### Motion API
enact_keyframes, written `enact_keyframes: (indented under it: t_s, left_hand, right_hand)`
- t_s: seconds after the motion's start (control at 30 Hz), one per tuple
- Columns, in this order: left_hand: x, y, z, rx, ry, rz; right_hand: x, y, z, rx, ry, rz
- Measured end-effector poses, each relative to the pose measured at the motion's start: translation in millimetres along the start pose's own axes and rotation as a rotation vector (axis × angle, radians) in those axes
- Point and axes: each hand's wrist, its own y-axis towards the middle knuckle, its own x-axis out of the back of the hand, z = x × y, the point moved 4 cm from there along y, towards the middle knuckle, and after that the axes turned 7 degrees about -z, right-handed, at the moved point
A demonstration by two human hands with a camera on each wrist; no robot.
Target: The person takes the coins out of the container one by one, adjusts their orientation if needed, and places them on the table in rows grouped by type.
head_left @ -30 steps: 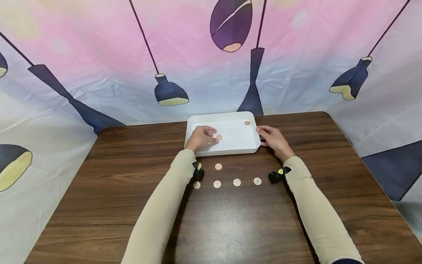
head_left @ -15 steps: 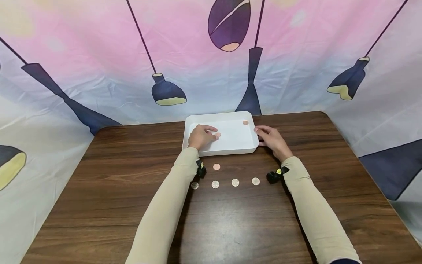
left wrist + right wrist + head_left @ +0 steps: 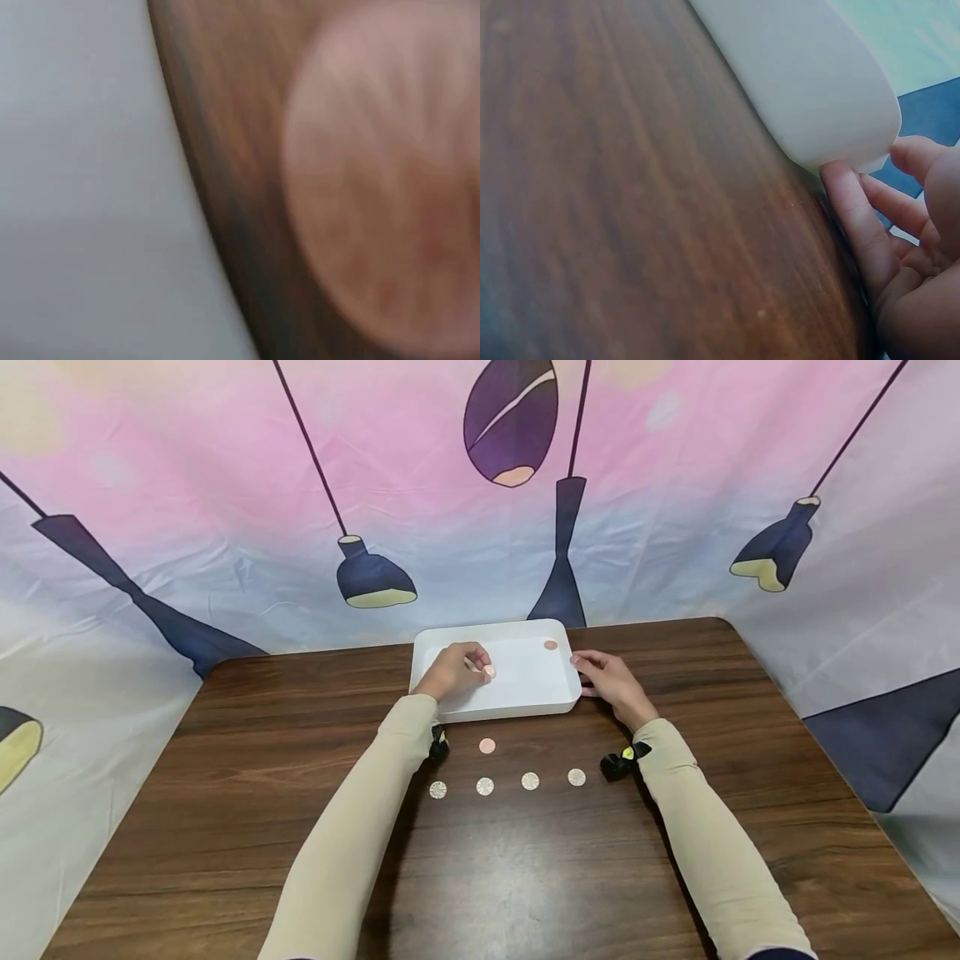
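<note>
In the head view, a shallow white tray [image 3: 525, 687] stands at the back of the table. Over its left part, my left hand [image 3: 453, 672] pinches a copper-coloured coin [image 3: 490, 672] between thumb and fingertips. A second copper coin [image 3: 551, 645] lies in the tray's far right corner. My right hand [image 3: 611, 683] grips the tray's right end; in the right wrist view, fingers [image 3: 851, 206] of it meet the rim and the lower wall. The left wrist view shows only a blurred copper coin [image 3: 382, 202] on the table beside the tray wall [image 3: 82, 180], not the left hand.
On the brown wooden table [image 3: 225, 827], one copper coin [image 3: 487, 746] lies in front of the tray. Nearer the person is a row of several pale coins [image 3: 530, 781]. Black wrist cameras [image 3: 617, 767] sit low over the tabletop. A printed cloth [image 3: 465, 577] hangs right behind the table.
The left hand's thumb and fingers have closed on the coin that lay in the tray. The right hand keeps its place at the tray's end. The head view has shifted slightly.
</note>
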Motion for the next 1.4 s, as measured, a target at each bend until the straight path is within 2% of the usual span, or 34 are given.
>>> enact_keyframes:
  t_s: [0.23,0.47,0.6,0.8,0.87,1.0,1.17,1.4]
  left_hand:
    - [4.3,4.9,2.7,-0.103,0.060,0.138]
    - [10.0,5.8,7.1,-0.159,0.064,0.186]
    - [13.7,3.9,2.9,-0.158,0.079,0.164]
    - [21.4,4.2,-5.2,-0.108,0.076,0.112]
    - [23.1,3.7,-6.7,-0.088,0.083,0.124]
    - [22.6,1.9,-5.6,-0.046,0.090,0.196]
    - [19.9,-1.6,-2.5,-0.078,0.090,0.241]
    - [12.2,-4.8,4.4,-0.128,0.114,0.230]
  right_hand:
    - [2.2,0.8,2.7,0.014,-0.010,-0.004]
    - [-0.5,2.7,1.6,0.009,0.008,0.002]
    - [-1.2,3.0,-0.1,0.006,0.000,-0.003]
    - [2.5,2.6,0.1,0.010,-0.001,-0.017]
    - [3.2,2.5,0.5,0.012,-0.005,-0.018]
    - [3.4,3.2,1.2,0.012,0.005,-0.017]
    - [3.0,4.5,2.1,0.024,0.008,-0.016]
    - [1.9,3.3,0.4,0.023,0.009,-0.012]
